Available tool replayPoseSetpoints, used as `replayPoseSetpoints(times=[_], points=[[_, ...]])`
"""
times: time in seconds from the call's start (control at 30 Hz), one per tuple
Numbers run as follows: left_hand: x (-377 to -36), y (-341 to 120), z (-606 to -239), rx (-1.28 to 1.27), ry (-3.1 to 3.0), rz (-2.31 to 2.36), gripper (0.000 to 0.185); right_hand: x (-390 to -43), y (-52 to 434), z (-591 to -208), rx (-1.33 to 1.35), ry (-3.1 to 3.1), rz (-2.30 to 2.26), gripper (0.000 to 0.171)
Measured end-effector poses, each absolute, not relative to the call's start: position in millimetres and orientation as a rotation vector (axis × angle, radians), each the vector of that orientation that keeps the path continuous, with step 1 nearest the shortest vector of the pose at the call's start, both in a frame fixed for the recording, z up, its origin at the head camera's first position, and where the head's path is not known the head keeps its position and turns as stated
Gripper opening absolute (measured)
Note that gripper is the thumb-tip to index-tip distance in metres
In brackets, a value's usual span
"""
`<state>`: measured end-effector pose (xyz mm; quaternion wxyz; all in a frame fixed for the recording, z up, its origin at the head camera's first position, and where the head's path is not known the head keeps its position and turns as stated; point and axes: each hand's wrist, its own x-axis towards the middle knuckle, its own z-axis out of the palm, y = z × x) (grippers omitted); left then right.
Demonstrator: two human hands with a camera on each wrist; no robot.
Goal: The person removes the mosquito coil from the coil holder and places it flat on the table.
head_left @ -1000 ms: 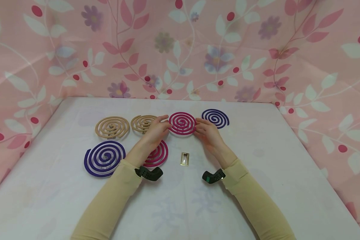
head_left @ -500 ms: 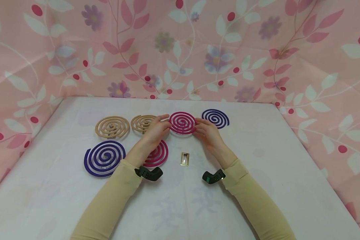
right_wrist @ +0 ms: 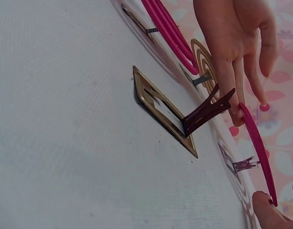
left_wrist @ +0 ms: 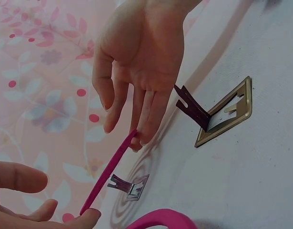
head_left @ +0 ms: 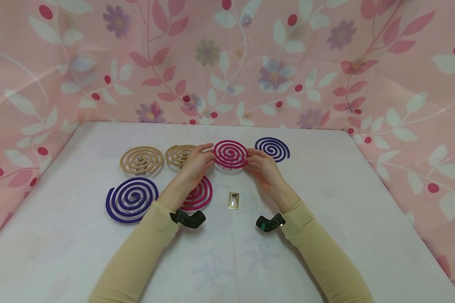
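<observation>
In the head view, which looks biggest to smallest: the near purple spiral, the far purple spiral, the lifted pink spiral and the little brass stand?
1. Near purple spiral, though it lies closest to the camera, which helps.
2. Lifted pink spiral, held at its edges by the left hand and right hand.
3. Far purple spiral, nearly alike, so unsure.
4. Brass stand.

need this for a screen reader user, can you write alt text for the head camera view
Two hands, left hand and right hand, hold a pink spiral coil by its edges just above a white table. Tan coils, purple coils, another pink coil and a small brass stand lie around them, before a pink floral cloth.
</observation>
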<state>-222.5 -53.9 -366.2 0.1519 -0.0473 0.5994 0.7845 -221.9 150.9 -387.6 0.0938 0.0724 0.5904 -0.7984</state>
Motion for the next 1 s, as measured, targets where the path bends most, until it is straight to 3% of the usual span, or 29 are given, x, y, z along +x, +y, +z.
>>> replayPoseSetpoints(times=[1.0], points=[[-219.9,-55.3,-366.5,-0.123,1.723,2.33,0.046,-221.2,161.0,-374.3,0.179,1.786,-2.4,0.043]])
